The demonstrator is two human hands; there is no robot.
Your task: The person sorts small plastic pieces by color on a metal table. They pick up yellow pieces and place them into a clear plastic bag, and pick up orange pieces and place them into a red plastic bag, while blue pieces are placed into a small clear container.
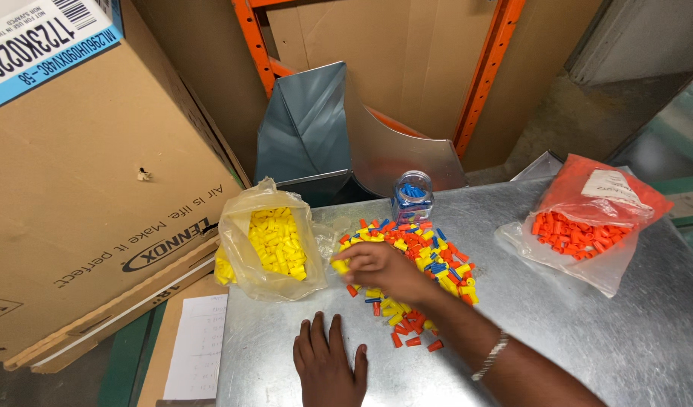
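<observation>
A heap of small yellow, orange and blue plastic caps (429,260) lies on a metal table (558,339). My right hand (384,269) reaches over the heap to its left side, fingers pinched on a yellow cap (340,266). Just left of it stands an open clear bag of yellow caps (275,241). My left hand (328,362) rests flat on the table near the front edge, fingers spread, holding nothing. A small clear jar with blue caps (413,194) stands behind the heap. A clear bag of orange caps (588,226) lies at the right.
A large cardboard box (82,188) fills the left side. Behind the table stand a folded sheet-metal duct piece (324,128) and orange rack posts (486,75) with cardboard. A sheet of paper (199,347) lies at the table's left edge.
</observation>
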